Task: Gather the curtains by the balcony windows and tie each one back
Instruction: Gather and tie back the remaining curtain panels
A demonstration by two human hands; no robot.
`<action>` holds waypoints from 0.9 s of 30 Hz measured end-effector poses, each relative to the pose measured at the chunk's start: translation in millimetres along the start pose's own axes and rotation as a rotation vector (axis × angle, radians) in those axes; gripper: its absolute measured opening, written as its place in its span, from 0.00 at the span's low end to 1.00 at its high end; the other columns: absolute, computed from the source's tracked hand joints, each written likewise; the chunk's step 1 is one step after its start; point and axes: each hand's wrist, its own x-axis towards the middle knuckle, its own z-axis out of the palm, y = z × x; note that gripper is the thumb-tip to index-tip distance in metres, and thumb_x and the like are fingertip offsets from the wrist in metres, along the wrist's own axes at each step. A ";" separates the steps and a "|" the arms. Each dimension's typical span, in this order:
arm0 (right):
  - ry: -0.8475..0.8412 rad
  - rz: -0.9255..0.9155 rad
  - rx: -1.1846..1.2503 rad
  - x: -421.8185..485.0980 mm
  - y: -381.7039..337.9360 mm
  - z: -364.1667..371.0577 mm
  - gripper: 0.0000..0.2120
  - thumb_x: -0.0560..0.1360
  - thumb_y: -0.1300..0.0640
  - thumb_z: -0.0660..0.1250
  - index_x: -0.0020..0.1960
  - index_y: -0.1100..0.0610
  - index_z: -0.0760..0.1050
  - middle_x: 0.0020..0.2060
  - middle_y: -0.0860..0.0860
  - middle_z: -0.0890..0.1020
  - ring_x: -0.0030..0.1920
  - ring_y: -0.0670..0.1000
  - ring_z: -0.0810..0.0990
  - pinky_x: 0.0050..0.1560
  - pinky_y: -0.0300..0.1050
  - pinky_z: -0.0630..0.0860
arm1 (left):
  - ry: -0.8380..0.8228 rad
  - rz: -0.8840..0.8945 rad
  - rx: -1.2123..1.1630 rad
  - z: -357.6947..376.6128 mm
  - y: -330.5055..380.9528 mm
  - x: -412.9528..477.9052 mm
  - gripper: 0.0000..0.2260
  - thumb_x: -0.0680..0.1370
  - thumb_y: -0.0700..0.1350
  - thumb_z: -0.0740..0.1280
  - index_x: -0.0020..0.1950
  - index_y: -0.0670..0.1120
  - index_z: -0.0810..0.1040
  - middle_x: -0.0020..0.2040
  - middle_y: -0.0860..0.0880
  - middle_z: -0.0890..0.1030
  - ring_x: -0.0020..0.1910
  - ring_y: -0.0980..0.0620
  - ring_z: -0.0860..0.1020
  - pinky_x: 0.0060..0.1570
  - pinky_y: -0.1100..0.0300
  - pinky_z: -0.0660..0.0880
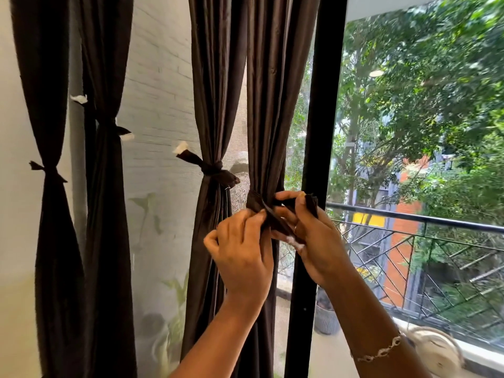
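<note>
Several dark brown curtains hang by the window. The rightmost curtain (268,110) is gathered at its middle by a brown tie-back strip (255,201) wrapped around it. My left hand (242,255) pinches one end of the strip in front of the curtain. My right hand (316,241) grips the other end, which sticks up past my fingers beside the black window frame (324,105). The curtain to the left (215,91) is bound with a knotted tie (215,170). Two more curtains at far left (51,118), (105,77) are also tied.
A black metal balcony railing (425,222) runs behind the glass at right, with trees beyond. A grey plant pot (326,317) stands on the balcony floor. A pale mesh screen (161,132) hangs behind the curtains. A woven light object (433,347) sits at lower right.
</note>
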 end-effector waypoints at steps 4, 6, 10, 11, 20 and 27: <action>-0.023 -0.007 -0.158 0.6 -0.7 0.5 0.06 0.76 0.54 0.62 0.50 0.53 0.76 0.41 0.48 0.83 0.43 0.44 0.83 0.43 0.41 0.81 | -0.156 0.075 0.012 -7.2 -0.1 -0.6 0.13 0.73 0.41 0.61 0.53 0.44 0.81 0.50 0.45 0.80 0.51 0.50 0.70 0.44 0.52 0.69; 0.013 -0.047 -0.248 1.1 -0.1 0.1 0.07 0.75 0.63 0.65 0.49 0.51 0.74 0.40 0.47 0.81 0.41 0.43 0.82 0.45 0.41 0.80 | -0.255 0.059 -0.092 -13.8 -0.1 4.9 0.16 0.72 0.39 0.57 0.53 0.43 0.81 0.51 0.46 0.81 0.52 0.48 0.72 0.44 0.50 0.72; 0.156 -0.108 -0.434 1.6 4.2 -1.0 0.17 0.75 0.73 0.60 0.48 0.50 0.72 0.42 0.49 0.78 0.41 0.49 0.79 0.46 0.52 0.79 | -0.172 -0.077 -0.339 -30.1 11.0 28.7 0.16 0.72 0.35 0.56 0.51 0.41 0.81 0.46 0.46 0.80 0.49 0.53 0.73 0.50 0.66 0.70; 0.178 -0.148 -0.521 1.0 5.2 -0.3 0.17 0.74 0.73 0.60 0.50 0.52 0.73 0.42 0.48 0.79 0.42 0.49 0.79 0.47 0.52 0.79 | -0.168 -0.068 -0.375 -33.0 18.1 37.5 0.14 0.74 0.37 0.56 0.50 0.40 0.80 0.45 0.46 0.80 0.47 0.55 0.73 0.48 0.68 0.70; 0.212 -0.385 -1.118 -11.9 16.4 20.9 0.15 0.67 0.74 0.57 0.51 0.67 0.73 0.28 0.51 0.71 0.25 0.52 0.67 0.27 0.40 0.58 | -0.876 -0.151 -0.185 -12.4 50.5 109.9 0.21 0.76 0.58 0.62 0.35 0.42 0.70 0.30 0.46 0.71 0.31 0.48 0.72 0.34 0.55 0.70; 0.155 -0.423 -1.232 -21.9 11.9 30.7 0.22 0.64 0.75 0.54 0.56 0.69 0.73 0.39 0.63 0.79 0.36 0.63 0.76 0.34 0.46 0.65 | -0.866 0.068 0.318 -2.5 55.2 115.3 0.15 0.74 0.52 0.70 0.45 0.41 0.70 0.39 0.46 0.74 0.40 0.45 0.73 0.35 0.56 0.65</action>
